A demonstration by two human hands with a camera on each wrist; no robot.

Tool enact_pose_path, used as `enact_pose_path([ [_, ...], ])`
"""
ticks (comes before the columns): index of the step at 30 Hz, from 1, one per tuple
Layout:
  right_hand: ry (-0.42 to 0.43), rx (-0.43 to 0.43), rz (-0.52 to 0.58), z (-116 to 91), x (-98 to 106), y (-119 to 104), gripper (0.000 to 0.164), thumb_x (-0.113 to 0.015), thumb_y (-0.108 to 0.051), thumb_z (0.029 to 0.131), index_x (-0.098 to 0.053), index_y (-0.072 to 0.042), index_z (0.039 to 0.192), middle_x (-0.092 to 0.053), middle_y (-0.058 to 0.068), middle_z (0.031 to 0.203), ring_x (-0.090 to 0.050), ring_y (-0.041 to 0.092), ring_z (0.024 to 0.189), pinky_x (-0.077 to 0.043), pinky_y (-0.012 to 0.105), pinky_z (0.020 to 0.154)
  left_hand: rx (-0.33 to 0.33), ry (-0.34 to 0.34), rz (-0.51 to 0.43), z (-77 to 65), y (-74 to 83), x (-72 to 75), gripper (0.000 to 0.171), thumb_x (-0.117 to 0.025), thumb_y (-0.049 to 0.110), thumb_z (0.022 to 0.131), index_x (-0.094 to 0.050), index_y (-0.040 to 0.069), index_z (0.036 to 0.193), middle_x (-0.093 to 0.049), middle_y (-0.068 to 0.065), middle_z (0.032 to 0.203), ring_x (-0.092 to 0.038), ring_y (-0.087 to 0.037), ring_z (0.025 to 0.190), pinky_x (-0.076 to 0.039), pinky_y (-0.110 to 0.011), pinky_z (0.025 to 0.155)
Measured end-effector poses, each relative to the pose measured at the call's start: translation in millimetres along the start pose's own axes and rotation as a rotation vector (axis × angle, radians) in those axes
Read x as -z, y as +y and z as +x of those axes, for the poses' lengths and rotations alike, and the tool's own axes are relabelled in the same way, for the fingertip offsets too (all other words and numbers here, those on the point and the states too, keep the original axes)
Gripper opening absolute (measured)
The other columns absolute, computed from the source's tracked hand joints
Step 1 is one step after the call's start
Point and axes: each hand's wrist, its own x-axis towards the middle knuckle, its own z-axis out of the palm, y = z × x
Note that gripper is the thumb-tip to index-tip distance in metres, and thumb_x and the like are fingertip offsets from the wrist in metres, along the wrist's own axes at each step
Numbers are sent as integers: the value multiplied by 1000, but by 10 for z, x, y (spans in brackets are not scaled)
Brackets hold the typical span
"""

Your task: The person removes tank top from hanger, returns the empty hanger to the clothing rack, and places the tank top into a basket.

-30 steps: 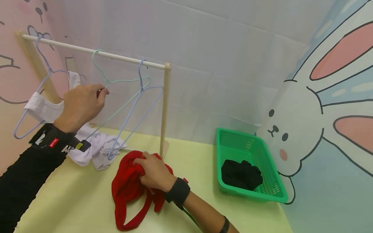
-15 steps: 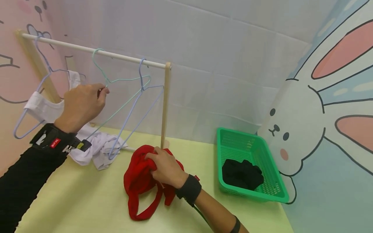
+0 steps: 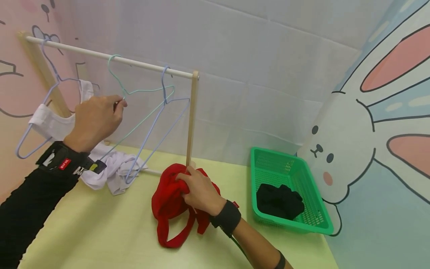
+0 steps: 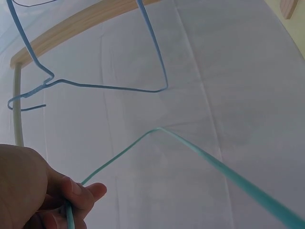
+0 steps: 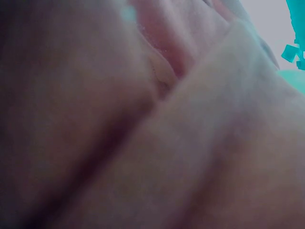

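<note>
Head view: hands grip a green hanger (image 3: 134,93) and red garment (image 3: 171,198) over a yellow-green table (image 3: 100,231), bunny-painted walls (image 3: 369,123) around.

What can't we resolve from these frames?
- Right wrist view: blurred skin fills it; right hand grip on crumpled red garment unreadable there.
- Head view: left hand hides its pinch on the mint-green wire hanger.
- Black cloth in green plastic basket: type indiscernible.

The right wrist view is a close blur of skin, so the right hand (image 3: 198,190) shows no grip there. That hand covers part of the red garment (image 3: 169,203). The left wrist view cuts off the green hanger (image 4: 200,152) at its lower edge.
</note>
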Motion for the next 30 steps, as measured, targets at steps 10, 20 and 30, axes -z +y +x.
enact_pose_path([
  [10, -7, -41, 2, -31, 96, 69, 40, -85, -11, 88, -74, -17, 126, -64, 4, 121, -64, 20, 100, -58, 31, 79, -2, 4, 2, -13, -18, 0, 35, -55, 22, 109, -75, -5, 119, -72, -29, 87, -55, -38, 56, -33, -42, 42],
  [20, 36, -46, -10, -126, 258, 226, 38, -83, -7, 87, -73, -16, 122, -60, 4, 109, -59, 19, 91, -56, 30, 72, -3, 11, 10, -12, -34, 2, 35, -56, 24, 110, -75, -4, 119, -72, -30, 89, -58, -41, 59, -35, -45, 42],
  [30, 68, -73, -23, -238, 411, 341, 40, -85, -6, 84, -73, -15, 122, -61, 5, 108, -61, 22, 91, -59, 39, 74, -22, 18, 5, -6, -6, -11, 35, -56, 22, 109, -75, -6, 118, -72, -29, 86, -55, -38, 55, -32, -42, 41],
])
